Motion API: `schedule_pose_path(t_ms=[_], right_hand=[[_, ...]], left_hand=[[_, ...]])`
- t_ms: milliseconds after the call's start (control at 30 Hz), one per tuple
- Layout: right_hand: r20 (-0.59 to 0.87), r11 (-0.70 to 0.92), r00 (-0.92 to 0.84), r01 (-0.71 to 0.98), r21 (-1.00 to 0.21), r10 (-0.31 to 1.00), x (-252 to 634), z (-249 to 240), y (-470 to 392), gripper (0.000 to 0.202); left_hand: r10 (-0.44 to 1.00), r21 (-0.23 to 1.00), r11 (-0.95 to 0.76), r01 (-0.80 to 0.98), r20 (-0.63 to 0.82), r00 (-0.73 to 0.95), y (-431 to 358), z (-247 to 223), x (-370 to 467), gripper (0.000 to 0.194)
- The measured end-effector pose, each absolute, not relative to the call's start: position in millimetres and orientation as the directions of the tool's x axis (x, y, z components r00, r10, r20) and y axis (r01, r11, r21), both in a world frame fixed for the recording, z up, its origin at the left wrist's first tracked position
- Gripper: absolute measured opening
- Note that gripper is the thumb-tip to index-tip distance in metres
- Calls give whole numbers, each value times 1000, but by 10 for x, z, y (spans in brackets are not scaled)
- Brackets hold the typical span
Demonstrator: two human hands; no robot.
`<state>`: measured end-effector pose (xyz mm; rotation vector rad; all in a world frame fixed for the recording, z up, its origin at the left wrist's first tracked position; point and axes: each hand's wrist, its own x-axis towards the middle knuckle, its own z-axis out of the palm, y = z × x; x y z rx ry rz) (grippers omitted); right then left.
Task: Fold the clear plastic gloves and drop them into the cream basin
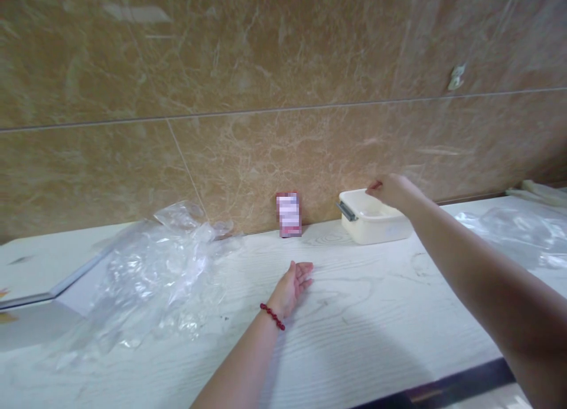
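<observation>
My left hand (290,288), a red bead bracelet (271,316) on its wrist, hovers or rests over the white wood-grain tabletop (336,326). Its fingers are stretched out and hold nothing. Over the rim of a cream plastic box (376,230) is my right hand (392,191), fingers bent together. A small dark reddish patch shows at its fingertips; whether that is an object or skin, I cannot tell. The box has no lid on it, and a grey clip (346,211) hangs on its left side. A small red-and-white pack (289,215), its print blurred, stands against the wall between the hands.
Crumpled clear plastic bags (163,273) lie at the left, partly over a white printed carton (35,296). More clear plastic (514,229) lies at the right. A brown marble-tiled wall (248,60) runs along the back, with a small hook (456,78) on it.
</observation>
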<state>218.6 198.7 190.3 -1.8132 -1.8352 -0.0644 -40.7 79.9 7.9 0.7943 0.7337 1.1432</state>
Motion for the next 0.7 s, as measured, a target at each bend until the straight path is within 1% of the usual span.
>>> schedule_pose_path(t_ms=[33,67,100,167,300,400,500,567,700], right_hand=[[415,117,18,948,-297,910,2078,1871,1843,12],[407,155,-28,947,-282,913,1962,1817,1706,13],[411,203,-69,934,-293,909,1840,1741,1584,13],[430,332,-165,876,-350,888,1590,1531,1396,16],[432,482,-268,701,-526,861,1136,1000,1223,22],[459,527,-280,603,-599,843,895,658,1164,24],[462,548,-299,526,-651,835,773,424,1111,25],[442,550,-328,496,-672,835,748,324,1089,27],[390,543,-386,478,-690,836,765,229,1103,31]], left_hand=[[962,849,209,-484,-91,257,796,87,-406,42],[962,855,203,-477,-83,261,792,95,-405,43],[961,860,198,-470,-76,265,788,101,-404,43],[960,869,192,-456,-71,269,783,106,-401,44],[963,881,179,-438,-66,261,787,65,-390,43],[969,903,138,-406,-39,242,802,10,-368,41],[971,930,71,-360,18,237,806,-20,-352,38],[972,959,10,-285,57,227,795,-10,-355,37],[976,991,-113,-71,124,179,748,68,-380,37]])
